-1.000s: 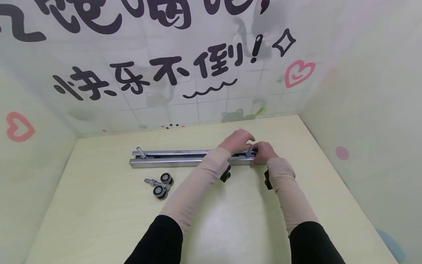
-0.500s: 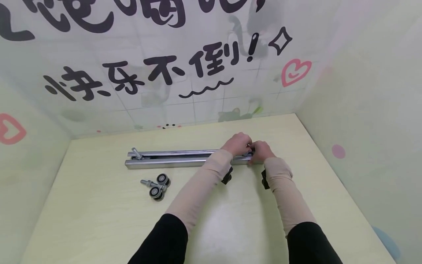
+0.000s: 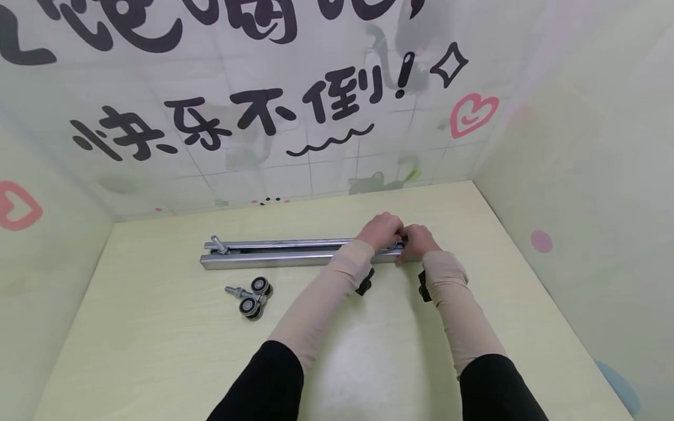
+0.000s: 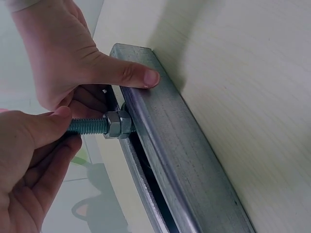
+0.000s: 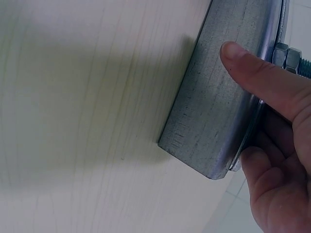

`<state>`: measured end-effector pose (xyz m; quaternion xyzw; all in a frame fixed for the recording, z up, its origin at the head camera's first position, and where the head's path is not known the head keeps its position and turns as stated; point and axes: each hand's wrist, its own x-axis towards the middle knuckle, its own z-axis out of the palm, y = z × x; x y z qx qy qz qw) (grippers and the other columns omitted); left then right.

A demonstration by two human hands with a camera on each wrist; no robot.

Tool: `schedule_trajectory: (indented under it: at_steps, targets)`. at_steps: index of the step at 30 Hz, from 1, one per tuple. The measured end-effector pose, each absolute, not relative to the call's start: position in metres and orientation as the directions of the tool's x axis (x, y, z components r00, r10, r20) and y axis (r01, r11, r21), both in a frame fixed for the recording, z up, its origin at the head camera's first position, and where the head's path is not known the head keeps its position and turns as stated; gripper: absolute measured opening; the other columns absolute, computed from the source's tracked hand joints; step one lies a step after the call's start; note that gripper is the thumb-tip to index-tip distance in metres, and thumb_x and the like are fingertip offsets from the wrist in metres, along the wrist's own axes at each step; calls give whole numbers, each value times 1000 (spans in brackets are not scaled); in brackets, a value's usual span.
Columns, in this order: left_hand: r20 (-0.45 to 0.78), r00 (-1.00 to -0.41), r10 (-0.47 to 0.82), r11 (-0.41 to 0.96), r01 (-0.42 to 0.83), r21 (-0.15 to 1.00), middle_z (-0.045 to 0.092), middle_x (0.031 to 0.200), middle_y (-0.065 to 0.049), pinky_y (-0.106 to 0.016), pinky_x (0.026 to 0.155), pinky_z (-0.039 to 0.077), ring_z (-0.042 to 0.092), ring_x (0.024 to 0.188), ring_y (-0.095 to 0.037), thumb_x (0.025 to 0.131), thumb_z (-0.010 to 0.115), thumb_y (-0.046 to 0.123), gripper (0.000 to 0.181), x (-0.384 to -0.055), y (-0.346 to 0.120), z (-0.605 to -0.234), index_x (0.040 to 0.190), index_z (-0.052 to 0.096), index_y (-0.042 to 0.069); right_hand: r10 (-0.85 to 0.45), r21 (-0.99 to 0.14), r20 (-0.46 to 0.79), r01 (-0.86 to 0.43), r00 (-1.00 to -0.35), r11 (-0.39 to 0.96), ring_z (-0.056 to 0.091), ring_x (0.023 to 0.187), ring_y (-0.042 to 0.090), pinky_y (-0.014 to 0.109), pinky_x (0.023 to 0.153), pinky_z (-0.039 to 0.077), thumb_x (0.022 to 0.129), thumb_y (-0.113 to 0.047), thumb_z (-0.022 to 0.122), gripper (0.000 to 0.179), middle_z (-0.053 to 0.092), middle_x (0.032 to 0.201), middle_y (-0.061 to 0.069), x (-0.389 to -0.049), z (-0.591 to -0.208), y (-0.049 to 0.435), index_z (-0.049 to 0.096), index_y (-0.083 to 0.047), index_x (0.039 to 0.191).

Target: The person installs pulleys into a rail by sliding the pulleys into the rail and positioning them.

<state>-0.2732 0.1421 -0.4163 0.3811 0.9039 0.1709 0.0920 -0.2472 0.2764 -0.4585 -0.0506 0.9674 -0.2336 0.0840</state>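
Observation:
A metal channel rail (image 3: 274, 259) with a slot along its top lies across the table. From its right end rises a threaded bolt (image 4: 90, 126) with hex nuts (image 4: 116, 124) seated at the slot. My left hand (image 3: 382, 231) pinches the bolt's free end between thumb and fingers. Beside it, my right hand (image 3: 419, 242) grips the rail's end, thumb (image 5: 257, 77) flat along the near side wall and the other fingers curled on the far side, partly hidden. A second bolt (image 3: 218, 245) stands tilted in the slot at the rail's left end.
In front of the rail's left half lies a loose roller trolley (image 3: 254, 298) with black-and-silver wheels and its own bolt. Printed walls enclose the pale wooden table (image 3: 137, 327) at the back and both sides.
My left hand has come down and right onto the bolt, its fingers now closed around the end. The right hand keeps its place on the rail. The head view has shifted slightly.

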Motion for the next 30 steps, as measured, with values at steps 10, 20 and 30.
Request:
schedule_trajectory:
  at_steps: [10,20,30]
  targets:
    - [-34,-703,710,672,662,333,64,81,-3,-25,65,45,51,71,-14,80,60,2,11,-272,138,-415,80,69,8,-152,-487,-130,-70,-980,870,56,84,27,39,79,44,48,-7,84,50,67,94,13,-248,-461,276,68,-1,95]
    - [-61,-699,712,677,662,321,65,85,-4,-25,67,47,55,75,-15,79,58,0,16,-270,133,-414,86,70,7,-152,-515,-152,-53,-977,856,56,89,29,40,83,43,48,-6,84,58,66,101,15,-248,-464,277,66,0,103]
    - [-14,-690,724,664,691,285,63,78,-2,-25,62,46,54,71,-15,79,56,0,15,-273,120,-417,79,68,8,-148,-497,-167,-47,-975,867,56,96,32,43,89,43,51,-8,83,60,64,106,18,-247,-461,277,63,2,107]
